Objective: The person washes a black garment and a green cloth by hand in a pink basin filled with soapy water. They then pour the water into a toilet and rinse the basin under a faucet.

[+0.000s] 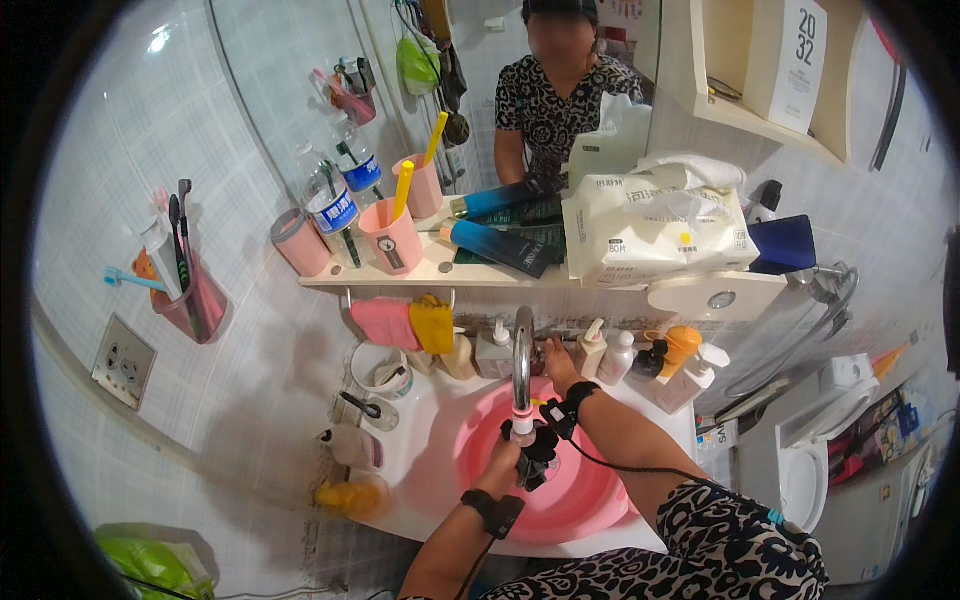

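My left hand [503, 462] is closed on a black, lobed object [538, 456], whose kind I cannot make out. It is held just below the spout of the chrome faucet [522, 360], over a pink basin [588, 500] in the white sink. My right hand [562, 362] reaches past the basin to the back of the sink, close behind the faucet. Its fingers are small and partly hidden, so their grip does not show. Beside it stand a grey pump bottle [494, 354] and a cream pump bottle [591, 350]. Both wrists wear black straps with cables.
Above the sink, a shelf [420, 268] bears a pink cup [391, 240], tubes [498, 247] and a tissue pack [660, 228]. Pink and mustard cloths [385, 322] hang below it. Bottles line the sink's back and left edges. A toothbrush holder [195, 308] hangs on the left wall.
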A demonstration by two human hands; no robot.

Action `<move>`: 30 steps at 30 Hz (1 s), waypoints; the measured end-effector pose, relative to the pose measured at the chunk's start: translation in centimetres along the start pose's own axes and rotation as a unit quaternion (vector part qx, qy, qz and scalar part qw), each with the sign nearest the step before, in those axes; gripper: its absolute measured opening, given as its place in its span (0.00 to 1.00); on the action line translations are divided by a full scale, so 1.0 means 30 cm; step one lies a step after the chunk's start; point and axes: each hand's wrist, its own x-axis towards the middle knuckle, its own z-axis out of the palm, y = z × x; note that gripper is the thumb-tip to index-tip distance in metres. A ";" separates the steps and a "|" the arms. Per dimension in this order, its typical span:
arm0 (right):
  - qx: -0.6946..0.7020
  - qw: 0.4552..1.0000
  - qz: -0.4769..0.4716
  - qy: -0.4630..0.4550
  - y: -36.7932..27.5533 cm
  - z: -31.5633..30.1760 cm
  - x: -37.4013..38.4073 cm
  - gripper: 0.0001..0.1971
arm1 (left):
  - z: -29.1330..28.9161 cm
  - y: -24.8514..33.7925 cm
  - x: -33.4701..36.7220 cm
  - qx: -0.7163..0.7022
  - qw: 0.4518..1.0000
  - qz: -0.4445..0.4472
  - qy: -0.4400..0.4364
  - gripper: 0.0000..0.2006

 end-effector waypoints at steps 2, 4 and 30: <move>0.022 0.999 -0.028 -0.003 -0.018 0.009 -0.008 0.30 | -0.108 -0.094 0.124 0.075 0.997 0.008 0.032 0.14; 0.045 0.998 -0.053 -0.004 -0.038 0.004 -0.022 0.30 | -0.187 -0.200 0.256 0.104 0.991 0.082 0.008 0.14; 0.536 0.740 0.252 -0.319 -0.091 0.028 -0.699 0.22 | -0.071 0.001 -0.154 0.353 0.865 0.234 0.270 0.30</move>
